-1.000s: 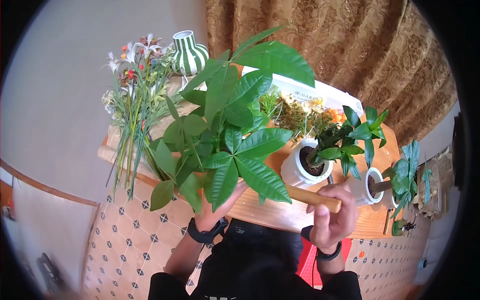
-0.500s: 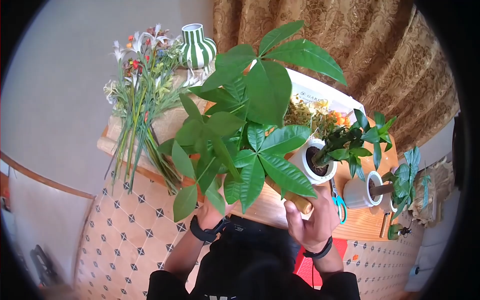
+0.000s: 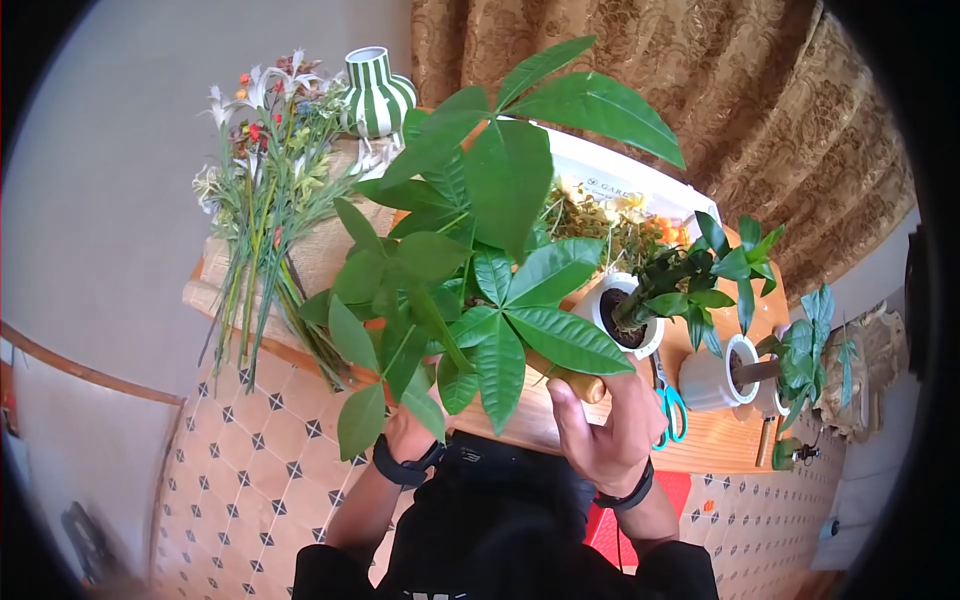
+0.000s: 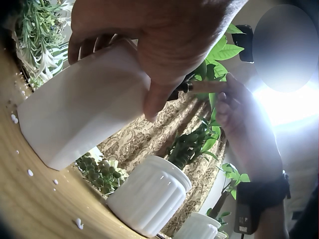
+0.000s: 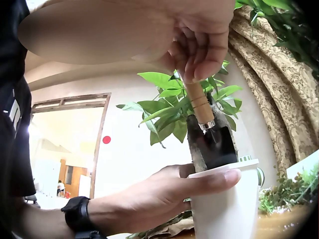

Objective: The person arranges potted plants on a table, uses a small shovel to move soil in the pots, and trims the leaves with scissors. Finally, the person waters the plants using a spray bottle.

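In the right wrist view my left hand (image 5: 169, 194) holds a tall white pot (image 5: 224, 204) by its upper rim, thumb along the front edge. My right hand (image 5: 199, 45) grips the wooden handle of a small black trowel (image 5: 219, 147), whose blade points down into the pot's mouth beside the trunk. Broad green leaves (image 3: 510, 190) of the potted plant spread over the pot in the head view and hide it. The left wrist view shows the white pot (image 4: 84, 104) tilted in the frame, with my left hand (image 4: 164, 40) around its top.
Right of the plant are two white pots (image 3: 718, 375) with smaller plants and teal-handled scissors (image 3: 672, 415). Cut flowers (image 3: 265, 200) lie on the left by a green-striped vase (image 3: 378, 95). A white box (image 3: 620, 180) stands at the back. White granules (image 4: 30, 173) dot the table.
The right hand and trowel handle have moved left, toward the plant. The leaves have shifted right overall, and the scissors have come into fuller view.
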A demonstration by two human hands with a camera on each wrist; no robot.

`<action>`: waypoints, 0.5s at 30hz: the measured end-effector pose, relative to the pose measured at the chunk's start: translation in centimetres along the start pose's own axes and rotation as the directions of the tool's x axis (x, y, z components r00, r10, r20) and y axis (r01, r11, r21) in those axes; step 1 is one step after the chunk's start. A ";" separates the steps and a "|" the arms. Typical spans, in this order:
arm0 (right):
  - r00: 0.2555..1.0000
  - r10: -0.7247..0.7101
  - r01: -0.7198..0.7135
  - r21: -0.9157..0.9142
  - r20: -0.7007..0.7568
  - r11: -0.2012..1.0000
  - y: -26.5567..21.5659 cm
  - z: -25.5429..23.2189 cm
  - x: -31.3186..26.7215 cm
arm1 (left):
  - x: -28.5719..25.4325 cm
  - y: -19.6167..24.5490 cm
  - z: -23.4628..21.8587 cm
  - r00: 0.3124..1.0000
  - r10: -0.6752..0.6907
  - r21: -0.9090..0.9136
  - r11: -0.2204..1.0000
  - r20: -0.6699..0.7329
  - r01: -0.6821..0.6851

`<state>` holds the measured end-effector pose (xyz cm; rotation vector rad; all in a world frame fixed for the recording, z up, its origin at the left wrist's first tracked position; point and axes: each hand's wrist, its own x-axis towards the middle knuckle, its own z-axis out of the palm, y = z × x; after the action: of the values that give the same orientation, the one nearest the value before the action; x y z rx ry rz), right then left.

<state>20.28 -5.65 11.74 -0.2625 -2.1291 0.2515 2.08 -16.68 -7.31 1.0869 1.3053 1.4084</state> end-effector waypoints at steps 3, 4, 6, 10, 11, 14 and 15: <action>1.000 -0.002 0.002 0.003 0.005 1.000 0.2 -0.2 0.0 | 0.1 0.8 0.1 0.984 0.172 0.480 0.867 -0.038 -0.133; 1.000 -0.016 0.016 0.008 0.003 1.000 0.1 -0.4 -0.1 | 0.1 1.2 0.3 0.975 0.219 0.634 0.759 -0.031 -0.150; 1.000 -0.026 0.026 0.011 0.000 1.000 0.0 -0.7 0.0 | 0.6 5.0 1.7 0.909 0.360 0.546 0.814 -0.210 -0.196; 0.998 -0.047 0.045 0.048 0.039 0.998 0.1 -0.9 0.6 | 1.5 5.6 2.3 0.788 0.524 0.554 0.780 -0.324 -0.290; 0.997 -0.041 0.035 0.076 0.066 0.996 0.1 -0.8 0.7 | 1.5 5.6 2.3 0.788 0.531 0.581 0.763 -0.311 -0.284; 0.995 -0.050 0.050 0.006 0.081 0.999 0.0 -0.6 1.0 | 1.7 5.3 2.2 0.797 0.510 0.563 0.780 -0.322 -0.271; 0.995 -0.051 0.051 0.008 0.082 0.999 0.1 -0.6 1.0 | 1.7 5.3 2.2 0.802 0.496 0.541 0.797 -0.334 -0.267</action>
<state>20.25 -5.24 12.85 -0.1975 -2.2125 0.2421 3.62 -14.79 -1.83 1.4714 1.9246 1.7916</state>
